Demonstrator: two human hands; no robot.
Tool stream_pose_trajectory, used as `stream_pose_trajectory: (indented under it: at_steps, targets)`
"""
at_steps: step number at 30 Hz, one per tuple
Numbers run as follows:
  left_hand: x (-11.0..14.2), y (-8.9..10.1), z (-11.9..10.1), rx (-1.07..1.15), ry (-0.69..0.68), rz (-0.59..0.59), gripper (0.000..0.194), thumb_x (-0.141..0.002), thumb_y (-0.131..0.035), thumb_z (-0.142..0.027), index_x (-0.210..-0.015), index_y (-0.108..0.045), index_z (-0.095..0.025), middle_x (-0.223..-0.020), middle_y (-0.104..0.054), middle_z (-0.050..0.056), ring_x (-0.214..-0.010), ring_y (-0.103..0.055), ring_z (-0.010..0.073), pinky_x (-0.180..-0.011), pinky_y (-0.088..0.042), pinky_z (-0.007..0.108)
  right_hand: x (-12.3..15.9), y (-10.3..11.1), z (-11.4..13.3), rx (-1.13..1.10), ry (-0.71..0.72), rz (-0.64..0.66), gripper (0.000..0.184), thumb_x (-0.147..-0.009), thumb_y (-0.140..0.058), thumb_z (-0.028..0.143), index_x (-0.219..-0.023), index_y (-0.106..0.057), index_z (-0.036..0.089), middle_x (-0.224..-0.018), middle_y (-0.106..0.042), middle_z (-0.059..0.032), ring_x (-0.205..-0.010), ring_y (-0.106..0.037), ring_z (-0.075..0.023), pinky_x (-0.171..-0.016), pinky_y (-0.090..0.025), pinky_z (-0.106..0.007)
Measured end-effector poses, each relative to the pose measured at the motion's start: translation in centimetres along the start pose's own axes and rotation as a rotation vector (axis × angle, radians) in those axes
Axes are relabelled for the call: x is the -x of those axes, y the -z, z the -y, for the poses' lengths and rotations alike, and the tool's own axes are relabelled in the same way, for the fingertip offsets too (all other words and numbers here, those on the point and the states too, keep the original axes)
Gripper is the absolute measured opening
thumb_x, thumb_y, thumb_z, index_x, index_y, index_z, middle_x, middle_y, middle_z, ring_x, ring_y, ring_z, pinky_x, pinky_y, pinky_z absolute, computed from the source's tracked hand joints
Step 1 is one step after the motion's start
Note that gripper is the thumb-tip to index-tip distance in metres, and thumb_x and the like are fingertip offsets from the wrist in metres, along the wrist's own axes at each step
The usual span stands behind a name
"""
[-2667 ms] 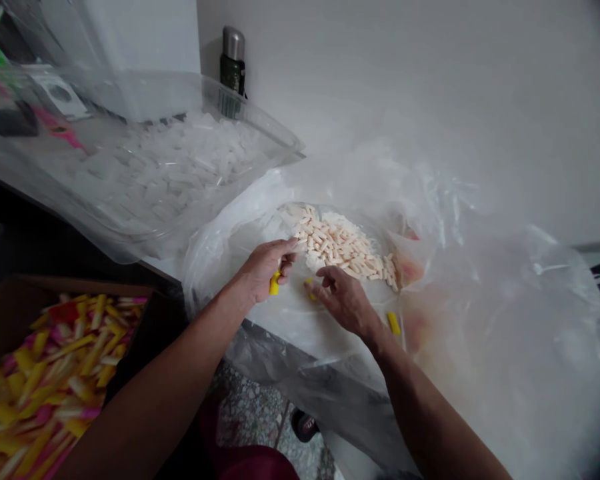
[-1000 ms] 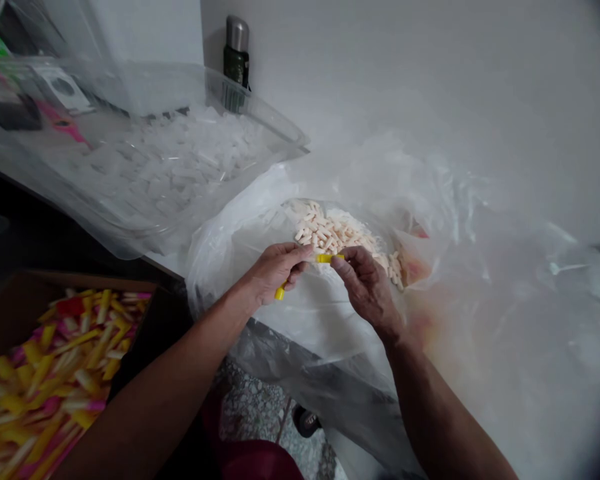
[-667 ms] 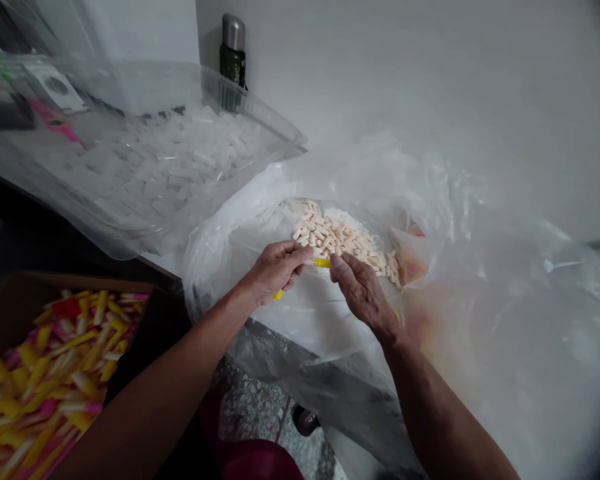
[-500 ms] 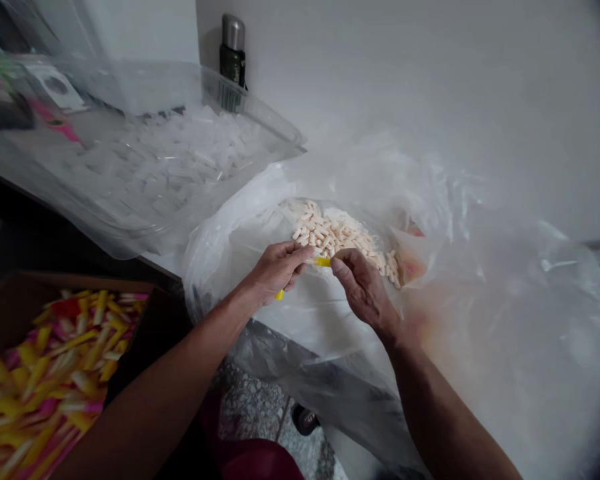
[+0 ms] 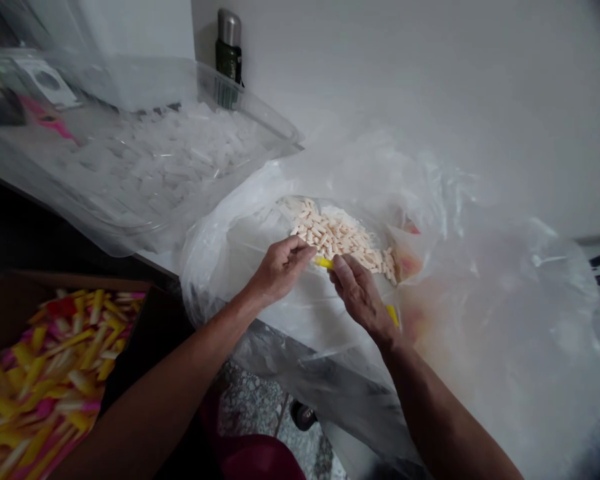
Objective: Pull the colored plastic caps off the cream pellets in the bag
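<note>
Yellow shows between the two hands: a small tube (image 5: 324, 263), held over the plastic just in front of a heap of pale bits (image 5: 337, 237). The right hand (image 5: 355, 287) has its grip closed on one end of the tube, thumb and finger pressed together. The left hand (image 5: 283, 270) pinches the other end with its fingertips. A yellow piece (image 5: 393, 315) lies by the right wrist, and the wrist hides part of it.

The heap lies on a big see-through bag (image 5: 490, 347), which spreads far to the right and bunches up around the work. A red and orange patch (image 5: 411, 257) shows through it, but it is too cloudy to make out. Behind the left hand is a clear tub (image 5: 275, 123) with lots of clear bits (image 5: 180, 163) in it. A flask (image 5: 229, 57) stands behind the tub, so its lower part is seen through the tub's side. A pink thing (image 5: 47, 120) is near the left edge, too blurry to name.

Down at the left, a brown box (image 5: 10, 290) full of yellow, pink and pale sticks (image 5: 55, 353) is cut off by the edge. The left arm covers some of it. Below, something dark red (image 5: 260, 457) is cut off too, over a speckled floor (image 5: 253, 403).
</note>
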State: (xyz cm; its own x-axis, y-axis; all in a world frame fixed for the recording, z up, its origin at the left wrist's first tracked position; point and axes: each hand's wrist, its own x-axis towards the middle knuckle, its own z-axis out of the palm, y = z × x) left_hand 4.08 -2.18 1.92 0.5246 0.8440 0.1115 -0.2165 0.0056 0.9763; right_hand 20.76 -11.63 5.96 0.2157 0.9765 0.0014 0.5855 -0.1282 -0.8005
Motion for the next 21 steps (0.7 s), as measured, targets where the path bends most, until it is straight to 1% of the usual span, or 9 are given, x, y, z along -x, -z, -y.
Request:
stream_pose_trajectory:
  at_steps: [3,5,8,10,12,14,16,18,21]
  targets:
    - [-0.1,-0.2,-0.2,0.112,0.132,0.017,0.032,-0.092,-0.067,-0.047,-0.078,-0.054,-0.021,-0.061,-0.038,-0.007,-0.054,-0.03,0.0092,-0.052,-0.026,0.024,0.2,0.8,0.0,0.261,0.211,-0.034,0.046,-0.105,-0.047,0.066,-0.096,-0.06,0.023,-0.087,-0.061,-0.0058,-0.079,-0.056,-0.0207,-0.077,-0.046,-0.034]
    - [-0.1,-0.1,-0.4,0.113,0.139,0.036,0.033,-0.092,-0.067,-0.047,-0.076,-0.053,-0.021,-0.061,-0.038,-0.007,-0.055,-0.03,0.0093,-0.052,-0.026,0.024,0.5,0.9,0.1,0.282,0.216,-0.007,0.045,-0.106,-0.045,0.065,-0.093,-0.059,0.024,-0.085,-0.06,-0.0055,-0.077,-0.055,-0.0204,-0.076,-0.046,-0.034]
    - [0.2,0.3,-0.7,-0.011,-0.017,0.053,0.034,-0.095,-0.064,-0.044,-0.074,-0.054,-0.02,-0.067,-0.045,-0.004,-0.063,-0.038,0.0106,-0.059,-0.032,0.024,1.1,0.1,0.0,0.029,0.038,0.048,0.049,-0.106,-0.045,0.066,-0.082,-0.052,0.024,-0.074,-0.052,-0.0014,-0.067,-0.048,-0.0166,-0.062,-0.043,-0.03]
    - [0.4,0.4,-0.9,-0.096,-0.125,0.058,0.033,-0.097,-0.062,-0.041,-0.074,-0.057,-0.019,-0.071,-0.049,-0.002,-0.069,-0.042,0.0115,-0.065,-0.036,0.024,1.5,-0.6,-0.2,-0.242,-0.125,0.093,0.051,-0.104,-0.049,0.068,-0.078,-0.045,0.024,-0.067,-0.041,0.003,-0.056,-0.036,-0.0128,-0.05,-0.032,-0.027]
    - [0.7,0.0,-1.0,-0.098,-0.137,0.031,0.031,-0.096,-0.064,-0.041,-0.075,-0.059,-0.019,-0.07,-0.049,-0.003,-0.069,-0.043,0.0112,-0.066,-0.038,0.023,1.7,-1.3,-0.4,-0.45,-0.23,0.114,0.052,-0.101,-0.054,0.069,-0.078,-0.044,0.024,-0.065,-0.032,0.0061,-0.051,-0.023,-0.0098,-0.046,-0.022,-0.025]
    - [0.8,-0.9,-0.9,0.018,-0.032,-0.049,0.028,-0.093,-0.068,-0.043,-0.079,-0.06,-0.02,-0.065,-0.046,-0.005,-0.061,-0.04,0.0099,-0.058,-0.035,0.023,1.8,-1.8,-0.3,-0.514,-0.252,0.087,0.05,-0.099,-0.057,0.069,-0.081,-0.049,0.023,-0.065,-0.032,0.007,-0.051,-0.021,-0.0088,-0.046,-0.019,-0.024]
    - [0.6,-1.9,-0.5,0.2,0.127,-0.132,0.031,-0.091,-0.071,-0.047,-0.08,-0.058,-0.021,-0.058,-0.041,-0.007,-0.052,-0.034,0.0087,-0.05,-0.03,0.022,2.0,-2.1,0.2,-0.45,-0.217,0.065,0.048,-0.1,-0.059,0.068,-0.086,-0.056,0.022,-0.065,-0.037,0.0063,-0.052,-0.027,-0.0094,-0.047,-0.023,-0.024]
    - [0.1,-2.4,-0.1,0.366,0.273,-0.198,0.037,-0.091,-0.072,-0.05,-0.076,-0.052,-0.022,-0.054,-0.038,-0.008,-0.045,-0.032,0.0079,-0.044,-0.026,0.021,2.3,-2.2,0.8,-0.287,-0.134,0.092,0.047,-0.101,-0.059,0.067,-0.088,-0.06,0.021,-0.067,-0.044,0.0044,-0.056,-0.036,-0.0107,-0.052,-0.03,-0.025]
    - [-0.5,-1.9,-0.1,0.54,0.442,-0.311,0.041,-0.091,-0.071,-0.052,-0.074,-0.048,-0.022,-0.056,-0.043,-0.007,-0.042,-0.037,0.0075,-0.039,-0.025,0.021,2.6,-1.2,1.2,0.038,0.007,0.108,0.046,-0.103,-0.058,0.063,-0.086,-0.064,0.02,-0.072,-0.055,0.0012,-0.066,-0.047,-0.0132,-0.061,-0.038,-0.027]
